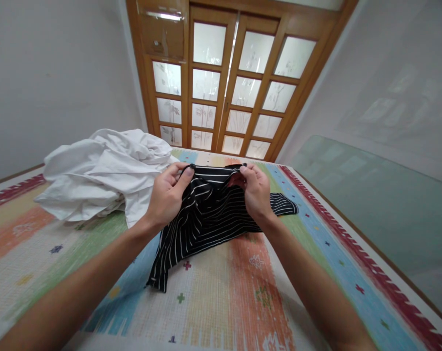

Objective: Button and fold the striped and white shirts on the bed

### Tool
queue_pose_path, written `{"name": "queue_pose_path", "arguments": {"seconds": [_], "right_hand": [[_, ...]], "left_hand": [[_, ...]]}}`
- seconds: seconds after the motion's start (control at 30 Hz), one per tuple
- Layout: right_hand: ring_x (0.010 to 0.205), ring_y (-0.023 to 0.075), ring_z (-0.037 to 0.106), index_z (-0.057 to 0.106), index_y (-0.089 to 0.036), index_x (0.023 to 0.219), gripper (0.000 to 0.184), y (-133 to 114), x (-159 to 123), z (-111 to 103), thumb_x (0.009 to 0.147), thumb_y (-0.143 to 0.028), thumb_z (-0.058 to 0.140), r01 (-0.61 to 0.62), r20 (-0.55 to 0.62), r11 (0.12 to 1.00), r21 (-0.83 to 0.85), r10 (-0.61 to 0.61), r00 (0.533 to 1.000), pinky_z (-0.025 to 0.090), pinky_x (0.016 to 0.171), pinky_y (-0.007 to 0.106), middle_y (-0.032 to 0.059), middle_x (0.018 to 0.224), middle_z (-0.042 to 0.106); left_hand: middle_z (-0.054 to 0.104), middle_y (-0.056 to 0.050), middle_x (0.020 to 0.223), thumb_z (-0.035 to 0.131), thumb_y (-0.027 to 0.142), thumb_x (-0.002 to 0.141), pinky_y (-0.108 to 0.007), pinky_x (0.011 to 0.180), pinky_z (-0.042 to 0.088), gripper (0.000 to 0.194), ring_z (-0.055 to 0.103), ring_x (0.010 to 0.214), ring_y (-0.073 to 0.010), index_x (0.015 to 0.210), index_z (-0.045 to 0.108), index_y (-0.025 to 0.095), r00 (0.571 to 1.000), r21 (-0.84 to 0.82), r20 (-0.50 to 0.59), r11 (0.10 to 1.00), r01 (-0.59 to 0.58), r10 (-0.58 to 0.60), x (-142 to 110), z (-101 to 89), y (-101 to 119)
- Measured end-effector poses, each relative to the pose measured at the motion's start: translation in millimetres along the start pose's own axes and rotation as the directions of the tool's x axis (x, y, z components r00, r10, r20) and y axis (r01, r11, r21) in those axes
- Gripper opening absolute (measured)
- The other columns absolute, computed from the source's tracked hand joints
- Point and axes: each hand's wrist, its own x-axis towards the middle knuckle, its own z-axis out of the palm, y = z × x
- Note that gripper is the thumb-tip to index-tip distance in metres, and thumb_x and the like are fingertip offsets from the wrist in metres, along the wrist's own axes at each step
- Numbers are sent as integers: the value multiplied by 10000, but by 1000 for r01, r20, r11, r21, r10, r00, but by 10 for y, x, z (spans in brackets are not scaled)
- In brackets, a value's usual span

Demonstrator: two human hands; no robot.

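Note:
A black garment with thin white stripes (213, 222) hangs between my two hands, its top edge lifted and its lower part draped on the patterned cloth below. My left hand (171, 190) pinches the left end of that edge between thumb and fingers. At the right end, my right hand (255, 190) grips the edge the same way. One striped piece, perhaps a sleeve, trails out to the right behind my right wrist. Another narrow end droops toward me at the lower left. The fabric is bunched, so its full shape cannot be made out.
A crumpled heap of white cloth (107, 170) lies to the left, close to my left hand. Under everything spreads a multicoloured striped cover (206, 292). Walls stand on both sides, with a pale green panel (382, 204) at right. Wooden glazed doors (224, 73) are beyond.

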Motion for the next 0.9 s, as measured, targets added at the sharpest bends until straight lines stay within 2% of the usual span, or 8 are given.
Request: {"name": "queue_pose_path", "arguments": {"seconds": [0.07,0.13,0.27,0.37,0.5,0.57,0.67,0.9], "right_hand": [[689,154,606,440,-235,763,241,-17,48,-24,894,-437,453,2,29,1000,2,-2,1000,534,618,288,17,695,580],[658,146,589,446,-233,758,232,33,58,-32,882,-427,475,-5,106,1000,10,4,994,525,626,291,8,679,568],[629,133,565,482,-225,756,207,230,-24,-18,847,-407,515,-11,219,998,-56,23,975,499,656,287,-15,665,563],[646,136,567,494,-219,769,190,340,-104,-5,844,-392,518,6,308,995,-100,25,951,474,658,282,-17,684,582],[659,141,554,489,-219,765,161,378,-169,-8,838,-356,530,48,393,989,-142,11,919,443,658,279,-25,678,580],[653,139,545,483,-220,746,157,380,-185,-17,836,-339,530,61,393,986,-157,5,919,433,658,276,-31,663,571],[644,135,549,484,-220,729,149,396,-204,-28,828,-321,530,35,367,990,-140,20,930,434,657,271,-37,652,572],[541,111,495,545,-207,716,270,420,-250,-15,826,-448,595,-75,380,982,-172,137,915,404,547,246,-39,606,540]], "left_hand": [[643,-18,720,610,440,830,-247,566,495,291,616,637,-150,939,602,170,1000,52,18,999,1,-2,31,-25,-21],[653,-26,727,585,385,828,-273,614,505,236,622,671,-167,901,618,163,999,207,37,978,8,-16,97,-92,-85],[701,-72,945,589,254,737,-375,816,508,219,632,897,-237,920,662,160,991,556,131,827,-83,11,186,-239,-227],[663,-75,1173,560,264,774,-425,957,454,337,583,1092,-252,1090,653,191,943,536,326,808,-244,69,143,-238,-256],[712,-58,1081,557,323,843,-388,944,458,261,633,1009,-217,1040,682,206,859,472,512,825,-311,30,61,-114,-273],[732,-53,994,571,330,846,-347,864,485,230,654,913,-196,988,695,197,853,466,522,835,-293,8,42,-54,-310],[739,-46,877,576,332,846,-298,741,485,212,653,782,-169,907,708,177,875,481,483,843,-242,-24,22,2,-382],[727,-24,751,561,243,819,-268,675,453,177,629,669,-143,810,723,172,897,538,443,796,-276,12,-49,63,-431]]}}
